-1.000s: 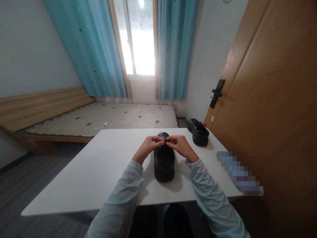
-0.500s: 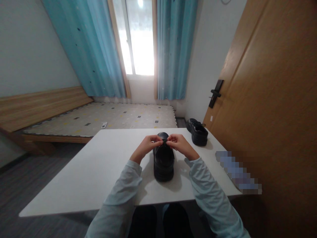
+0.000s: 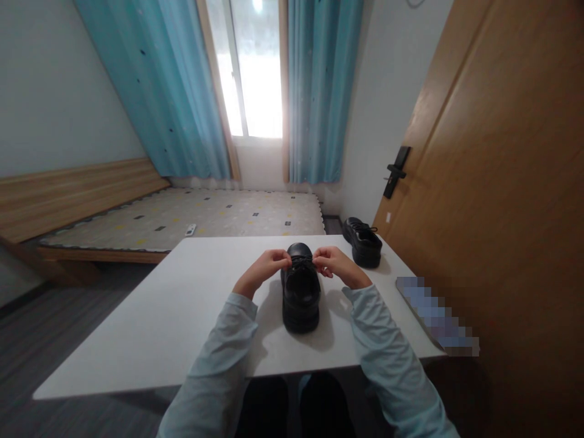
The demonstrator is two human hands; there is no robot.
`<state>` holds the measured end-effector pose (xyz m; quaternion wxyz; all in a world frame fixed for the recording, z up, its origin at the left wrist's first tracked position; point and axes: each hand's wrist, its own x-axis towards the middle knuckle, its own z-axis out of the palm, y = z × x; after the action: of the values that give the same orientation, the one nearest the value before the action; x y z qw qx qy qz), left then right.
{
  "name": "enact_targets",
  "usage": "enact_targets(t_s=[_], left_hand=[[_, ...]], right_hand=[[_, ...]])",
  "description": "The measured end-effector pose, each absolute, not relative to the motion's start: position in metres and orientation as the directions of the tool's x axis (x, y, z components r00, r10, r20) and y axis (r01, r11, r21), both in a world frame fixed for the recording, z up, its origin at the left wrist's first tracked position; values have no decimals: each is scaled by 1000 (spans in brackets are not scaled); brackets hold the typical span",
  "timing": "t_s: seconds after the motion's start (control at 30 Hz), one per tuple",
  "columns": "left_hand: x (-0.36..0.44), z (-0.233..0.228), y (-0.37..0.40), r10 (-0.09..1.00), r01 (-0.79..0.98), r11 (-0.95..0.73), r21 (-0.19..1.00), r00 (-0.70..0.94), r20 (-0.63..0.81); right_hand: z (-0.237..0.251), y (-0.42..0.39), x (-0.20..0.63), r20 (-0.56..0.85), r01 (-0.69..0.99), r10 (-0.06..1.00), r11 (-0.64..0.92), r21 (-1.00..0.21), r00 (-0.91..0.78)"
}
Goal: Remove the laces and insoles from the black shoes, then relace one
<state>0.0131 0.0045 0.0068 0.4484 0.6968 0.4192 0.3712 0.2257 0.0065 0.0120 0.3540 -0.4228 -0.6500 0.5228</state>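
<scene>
A black lace-up shoe [image 3: 301, 307] stands upright on the white table, its toe pointing away from me and its heel toward me. Over its tongue the black shoelace [image 3: 302, 263] is crossed and drawn out to both sides. My left hand [image 3: 274, 263] pinches the lace at the shoe's left edge. On the right edge my right hand [image 3: 332, 263] pinches the lace's other side, some fingers curled below. The thin lace ends are partly hidden by my fingers.
The second black shoe [image 3: 364, 243] sits at the table's far right corner. A blurred-out flat item [image 3: 433, 313] lies along the right edge of the white table [image 3: 182, 316], near the wooden door [image 3: 493, 182]. Beyond stands a bed [image 3: 228, 213] with a small white remote [image 3: 190, 230].
My hands have moved apart from the middle of the shoe, left hand leftward and right hand rightward, pulling the shoelace outward. The crossed laces now show between them.
</scene>
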Motion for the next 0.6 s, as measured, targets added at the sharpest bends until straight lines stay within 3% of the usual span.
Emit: enact_targets(t_s=[0.23, 0.6], left_hand=[[10, 4, 3, 933, 320, -114, 941, 360, -10], [5, -4, 7, 913, 320, -70, 945, 401, -69]], right_hand=[[14, 5, 229, -11, 193, 919, 71, -979, -394], [0, 14, 239, -73, 248, 888, 47, -968, -453]])
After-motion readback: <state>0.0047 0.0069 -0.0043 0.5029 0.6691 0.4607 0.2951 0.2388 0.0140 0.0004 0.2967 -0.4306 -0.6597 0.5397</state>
